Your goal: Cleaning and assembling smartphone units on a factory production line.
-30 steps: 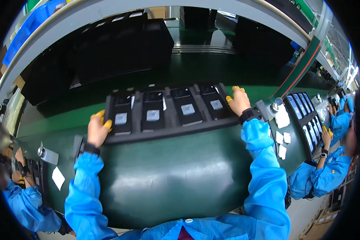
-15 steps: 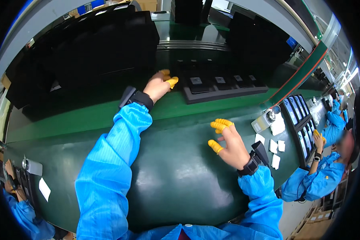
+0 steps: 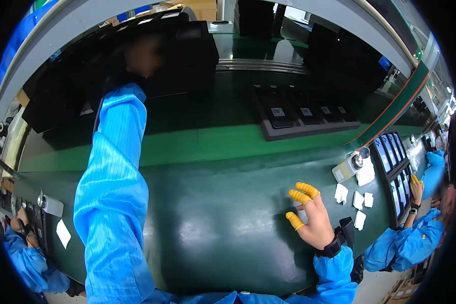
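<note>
My left arm stretches forward to a stack of black trays (image 3: 187,61) at the far left. My left hand (image 3: 143,57) is over or against that stack, dim and smeared by motion, so its fingers cannot be made out. Above the bench (image 3: 213,218), my right hand (image 3: 314,220) hangs open, with yellow finger cots on the visible fingers and nothing in them. Beyond it, a black foam tray (image 3: 309,133) on the green strip holds several dark flat devices (image 3: 279,115) with small pale labels.
To the right stand a pump bottle (image 3: 347,168) and scattered white wipes (image 3: 358,200). Farther right, a co-worker's hand (image 3: 416,188) touches a tray of phones (image 3: 394,172). Another bottle (image 3: 51,205) and a second co-worker's hand (image 3: 21,220) are at the left.
My left hand has moved forward and left, from beside the foam tray to the black stack. My right hand stays open, a little lower and farther right in the picture. The view has shifted slightly.
</note>
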Demonstrator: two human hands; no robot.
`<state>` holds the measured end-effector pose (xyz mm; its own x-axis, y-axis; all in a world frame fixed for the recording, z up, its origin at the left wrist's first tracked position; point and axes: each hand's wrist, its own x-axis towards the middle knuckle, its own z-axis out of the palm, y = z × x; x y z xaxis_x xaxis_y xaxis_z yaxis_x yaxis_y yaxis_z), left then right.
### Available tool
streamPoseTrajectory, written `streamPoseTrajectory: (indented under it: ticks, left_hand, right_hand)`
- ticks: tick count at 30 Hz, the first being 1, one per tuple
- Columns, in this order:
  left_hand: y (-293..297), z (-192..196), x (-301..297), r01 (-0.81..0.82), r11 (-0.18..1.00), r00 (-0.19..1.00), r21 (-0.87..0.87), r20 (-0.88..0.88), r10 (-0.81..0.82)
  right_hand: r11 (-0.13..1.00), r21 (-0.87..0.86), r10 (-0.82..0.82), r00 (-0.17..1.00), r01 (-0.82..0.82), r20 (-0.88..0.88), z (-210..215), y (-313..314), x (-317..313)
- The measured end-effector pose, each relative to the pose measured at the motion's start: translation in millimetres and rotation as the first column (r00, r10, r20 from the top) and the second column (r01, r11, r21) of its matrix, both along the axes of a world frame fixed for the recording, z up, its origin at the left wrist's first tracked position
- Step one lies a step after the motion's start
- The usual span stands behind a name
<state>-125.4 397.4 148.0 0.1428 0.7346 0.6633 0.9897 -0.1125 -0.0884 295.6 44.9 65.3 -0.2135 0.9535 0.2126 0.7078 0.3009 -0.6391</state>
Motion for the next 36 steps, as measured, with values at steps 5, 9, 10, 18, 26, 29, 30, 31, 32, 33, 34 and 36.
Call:
streamPoseTrajectory:
  ticks: [5, 9, 10, 18, 26, 29, 30, 31, 32, 33, 34, 36]
  left_hand:
    - [9, 25, -6, -0.012, 0.986, 0.998, -0.164, -0.067, 0.001]
    - [-52, 22, -18, 0.162, 0.986, 0.980, -0.030, -0.109, -0.164]
    - [-84, 21, -8, 0.173, 0.985, 0.976, 0.020, -0.141, -0.168]
    - [-291, 11, 32, 0.614, 0.768, 0.733, -0.183, -0.229, -0.641]
    - [-413, -34, 69, 0.635, 0.666, 0.693, -0.391, -0.092, -0.715]
    - [-432, -63, 90, 0.657, 0.695, 0.716, -0.292, -0.048, -0.697]
    - [-438, -70, 102, 0.645, 0.719, 0.741, -0.258, -0.018, -0.671]
    - [-449, -72, 113, 0.629, 0.706, 0.751, -0.326, 0.019, -0.660]
    - [-458, -75, 126, 0.618, 0.683, 0.757, -0.388, 0.059, -0.651]
    - [-466, -81, 139, 0.613, 0.681, 0.763, -0.401, 0.076, -0.642]
    - [-473, -91, 153, 0.599, 0.697, 0.779, -0.394, 0.088, -0.621]
    - [-486, -104, 172, 0.598, 0.694, 0.786, -0.402, 0.122, -0.606]
  right_hand:
    - [0.998, 0.047, 0.030, 0.995, -0.035, 0.097, 5, -7, -1]
    - [0.993, 0.114, 0.003, 0.998, -0.010, 0.061, 24, -14, 1]
    - [0.993, 0.120, 0.007, 0.998, -0.014, 0.055, 28, -17, 1]
    - [0.963, 0.268, 0.023, 1.000, -0.018, -0.013, 39, -36, -7]
    - [0.948, 0.317, 0.063, 0.992, -0.024, -0.112, 31, -69, -5]
    - [0.960, 0.280, 0.042, 0.993, -0.010, -0.110, 24, -78, 0]
    - [0.972, 0.236, 0.029, 0.994, -0.003, -0.108, 22, -81, -2]
    - [0.985, 0.158, -0.043, 0.992, 0.061, -0.117, 21, -84, -6]
    - [0.987, 0.147, -0.048, 0.993, 0.063, -0.107, 18, -86, -6]
    - [0.980, 0.113, -0.169, 0.985, 0.165, 0.028, 12, -87, -6]
    - [0.959, 0.094, -0.279, 0.946, 0.266, 0.166, 6, -86, -4]
    - [0.950, 0.070, -0.311, 0.934, 0.303, 0.175, -5, -83, 3]
